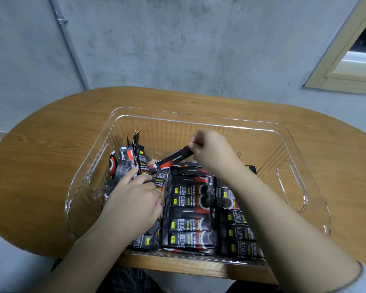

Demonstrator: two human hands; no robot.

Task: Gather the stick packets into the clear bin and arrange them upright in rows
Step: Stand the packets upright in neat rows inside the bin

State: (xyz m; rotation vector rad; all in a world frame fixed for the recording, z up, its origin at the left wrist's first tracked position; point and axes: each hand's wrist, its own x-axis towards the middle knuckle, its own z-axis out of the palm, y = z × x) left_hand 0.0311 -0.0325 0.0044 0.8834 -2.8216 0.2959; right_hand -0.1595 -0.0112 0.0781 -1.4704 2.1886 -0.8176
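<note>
We see all packets inside the clear bin (199, 121); few stand upright at its left end (133, 153), most lie flat (190, 208). Right hand (211, 149) fingers pinch one stick packet (173, 158); left hand (133, 199) fingers, loosely extended, press the standing group.

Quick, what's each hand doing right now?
Left hand: open, fingers pressing the upright black stick packets in the clear plastic bin.
Right hand: pinching one black stick packet.

- Bare indoor room, likely a plain home or utility space; exact kind can't be told.
- Raw grey concrete wall (178, 43), unpainted, blotchy.
- Metal conduit pipe (69, 45) clipped to the wall, running diagonally.
- Pale wood-framed window (347, 60) upper right, dark beyond.
- Small oval wooden table (51, 157) pushed against the wall.
- Grey floor (13, 269) below.
</note>
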